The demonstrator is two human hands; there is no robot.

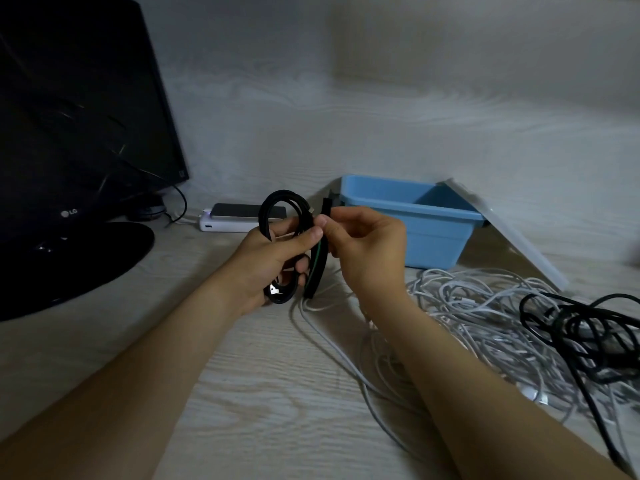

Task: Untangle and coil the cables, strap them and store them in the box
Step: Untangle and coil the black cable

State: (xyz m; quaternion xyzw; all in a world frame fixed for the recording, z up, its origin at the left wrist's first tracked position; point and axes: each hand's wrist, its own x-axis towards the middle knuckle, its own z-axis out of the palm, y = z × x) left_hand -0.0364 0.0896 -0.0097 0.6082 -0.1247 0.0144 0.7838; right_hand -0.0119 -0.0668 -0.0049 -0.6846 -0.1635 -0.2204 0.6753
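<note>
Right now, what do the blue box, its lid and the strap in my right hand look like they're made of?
Blue box: likely moulded plastic, matte; uniform colour, rounded rim.
Lid: probably frosted translucent plastic; pale, thin and flat.
Strap, pinched by the right hand: seemingly soft fabric, perhaps hook-and-loop, black with a green edge; it curves limply, but the texture is too dim to confirm.

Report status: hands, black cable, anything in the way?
Left hand grips coiled black cable. Right hand pinches black strap beside it, not yet wrapped. Blue box open behind; white tangle on desk.
</note>
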